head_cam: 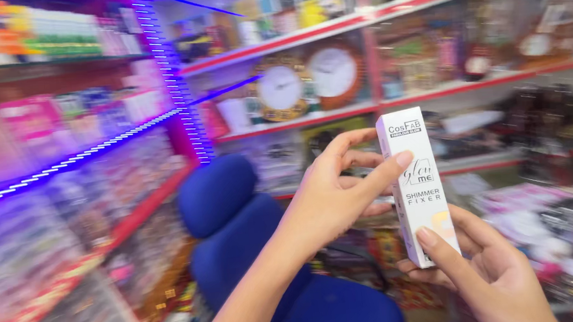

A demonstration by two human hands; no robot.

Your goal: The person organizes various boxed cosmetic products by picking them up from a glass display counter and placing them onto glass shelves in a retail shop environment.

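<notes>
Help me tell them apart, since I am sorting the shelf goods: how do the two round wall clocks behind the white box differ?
The left clock has a yellow, ornate frame; the right clock has a plain orange-brown rim. The left clock sits slightly lower, and the right clock partly overlaps its edge. Both have white round faces and stand on the same red-edged shelf, behind the white box held by the left hand and right hand.
</notes>
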